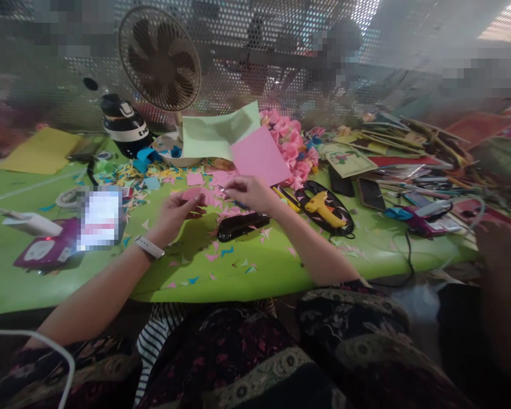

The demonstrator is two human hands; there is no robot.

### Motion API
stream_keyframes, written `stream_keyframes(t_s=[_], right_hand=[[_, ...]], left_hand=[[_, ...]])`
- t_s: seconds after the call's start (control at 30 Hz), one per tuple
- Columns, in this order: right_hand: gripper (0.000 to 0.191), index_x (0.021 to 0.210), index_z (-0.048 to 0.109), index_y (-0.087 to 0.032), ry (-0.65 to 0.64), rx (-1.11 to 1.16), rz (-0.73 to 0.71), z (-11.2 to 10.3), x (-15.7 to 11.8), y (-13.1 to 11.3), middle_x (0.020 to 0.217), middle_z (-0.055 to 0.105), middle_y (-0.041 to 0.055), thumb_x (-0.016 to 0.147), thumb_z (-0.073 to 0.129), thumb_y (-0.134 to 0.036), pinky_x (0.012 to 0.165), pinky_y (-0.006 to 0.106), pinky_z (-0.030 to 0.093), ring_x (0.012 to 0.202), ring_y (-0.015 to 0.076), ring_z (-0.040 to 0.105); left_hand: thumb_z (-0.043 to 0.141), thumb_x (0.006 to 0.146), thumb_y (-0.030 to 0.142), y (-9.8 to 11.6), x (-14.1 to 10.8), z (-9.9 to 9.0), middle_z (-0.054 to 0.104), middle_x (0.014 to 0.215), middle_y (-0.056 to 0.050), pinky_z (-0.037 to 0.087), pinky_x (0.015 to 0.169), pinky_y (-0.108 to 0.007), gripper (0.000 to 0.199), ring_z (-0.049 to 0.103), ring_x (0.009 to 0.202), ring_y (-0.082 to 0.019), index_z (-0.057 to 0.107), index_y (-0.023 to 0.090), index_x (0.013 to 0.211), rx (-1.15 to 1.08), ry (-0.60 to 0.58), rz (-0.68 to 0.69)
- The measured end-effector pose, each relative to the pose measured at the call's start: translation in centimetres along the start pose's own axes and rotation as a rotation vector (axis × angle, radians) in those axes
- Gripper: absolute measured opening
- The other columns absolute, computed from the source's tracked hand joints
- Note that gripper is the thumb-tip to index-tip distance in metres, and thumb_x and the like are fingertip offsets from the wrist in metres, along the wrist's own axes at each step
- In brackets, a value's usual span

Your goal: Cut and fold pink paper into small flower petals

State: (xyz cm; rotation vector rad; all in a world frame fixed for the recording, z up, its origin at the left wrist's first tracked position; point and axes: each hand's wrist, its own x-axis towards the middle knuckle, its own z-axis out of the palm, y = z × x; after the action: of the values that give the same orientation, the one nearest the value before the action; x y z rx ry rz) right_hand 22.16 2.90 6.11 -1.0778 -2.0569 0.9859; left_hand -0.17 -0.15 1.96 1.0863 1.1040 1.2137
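Between the fingers of my left hand is a pink paper piece, held above the green table. My right hand is just to its right, thumb and fingers pinched together at a small thing too tiny to make out. A black stapler-like tool lies below my right hand. Small pink paper scraps are scattered under and between both hands. Behind them stand a pale green sheet and a pink sheet, near a heap of pink paper flowers.
A yellow glue gun rests on a black holder at the right, near two dark phones. At the left are a lit phone, a purple box, a bottle and a fan. Another person's arm is far right.
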Motion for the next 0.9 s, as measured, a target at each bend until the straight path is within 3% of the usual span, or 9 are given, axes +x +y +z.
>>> stream_keyframes(t_s=[0.1, 0.2, 0.3, 0.4, 0.53, 0.7, 0.9], right_hand=[[0.014, 0.092, 0.070, -0.014, 0.142, -0.208, 0.101, -3.7, -0.3, 0.2, 0.090, 0.072, 0.0086, 0.088, 0.062, -0.024, 0.080, 0.035, 0.052, 0.081, 0.0167, 0.066], [0.014, 0.089, 0.072, -0.014, 0.162, -0.523, 0.182, -5.7, -0.7, 0.4, 0.089, 0.073, 0.0090, 0.085, 0.065, -0.025, 0.078, 0.035, 0.048, 0.083, 0.0207, 0.066], [0.016, 0.092, 0.073, -0.015, 0.131, -0.744, 0.254, -5.5, -0.8, 0.6, 0.095, 0.074, 0.0104, 0.084, 0.064, -0.025, 0.076, 0.034, 0.045, 0.089, 0.0240, 0.065], [0.017, 0.094, 0.073, -0.015, 0.006, -0.786, 0.265, -4.2, -0.6, 0.8, 0.098, 0.073, 0.0114, 0.084, 0.062, -0.025, 0.073, 0.033, 0.044, 0.090, 0.0249, 0.065], [0.017, 0.090, 0.071, -0.013, -0.027, -0.700, 0.208, -2.9, -0.2, 1.0, 0.097, 0.073, 0.0125, 0.085, 0.059, -0.024, 0.074, 0.034, 0.044, 0.087, 0.0236, 0.063], [0.021, 0.095, 0.069, -0.014, 0.005, -0.149, -0.014, -1.1, -0.1, 0.5, 0.095, 0.071, 0.0078, 0.085, 0.061, -0.032, 0.078, 0.032, 0.048, 0.082, 0.0170, 0.062], [0.022, 0.094, 0.068, -0.018, -0.036, 0.100, -0.026, 0.8, -0.5, -0.4, 0.095, 0.070, 0.0063, 0.080, 0.069, -0.035, 0.078, 0.033, 0.052, 0.084, 0.0165, 0.063]], left_hand=[[0.088, 0.053, 0.052, 0.0, 0.0, 0.0, 0.072, 0.076, -0.004, 0.053, 0.056, -0.022, 0.049, 0.064, 0.056, -0.011, 0.071, 0.013, 0.079, -0.008, 0.012, 0.004], [0.088, 0.053, 0.051, -0.1, 0.1, 0.0, 0.072, 0.074, -0.003, 0.053, 0.055, -0.022, 0.049, 0.063, 0.055, -0.010, 0.070, 0.014, 0.079, 0.001, 0.011, -0.003], [0.088, 0.056, 0.050, -0.3, 0.2, -0.1, 0.073, 0.076, -0.004, 0.053, 0.056, -0.022, 0.047, 0.063, 0.055, -0.010, 0.070, 0.014, 0.080, 0.015, -0.003, -0.015], [0.087, 0.058, 0.048, -0.4, 0.2, -0.1, 0.074, 0.081, -0.005, 0.054, 0.059, -0.023, 0.045, 0.065, 0.060, -0.011, 0.070, 0.014, 0.082, 0.039, -0.015, -0.015], [0.086, 0.058, 0.050, -0.4, 0.1, 0.1, 0.074, 0.084, -0.007, 0.055, 0.061, -0.024, 0.045, 0.067, 0.067, -0.014, 0.070, 0.014, 0.080, 0.034, -0.043, -0.008], [0.083, 0.063, 0.053, -0.6, -0.1, 0.2, 0.074, 0.084, -0.007, 0.055, 0.063, -0.026, 0.044, 0.068, 0.069, -0.015, 0.072, 0.015, 0.082, 0.016, -0.092, 0.008], [0.081, 0.064, 0.055, -0.4, -0.4, 0.6, 0.073, 0.081, -0.007, 0.056, 0.067, -0.029, 0.045, 0.070, 0.075, -0.018, 0.071, 0.015, 0.081, 0.057, -0.112, 0.012]])
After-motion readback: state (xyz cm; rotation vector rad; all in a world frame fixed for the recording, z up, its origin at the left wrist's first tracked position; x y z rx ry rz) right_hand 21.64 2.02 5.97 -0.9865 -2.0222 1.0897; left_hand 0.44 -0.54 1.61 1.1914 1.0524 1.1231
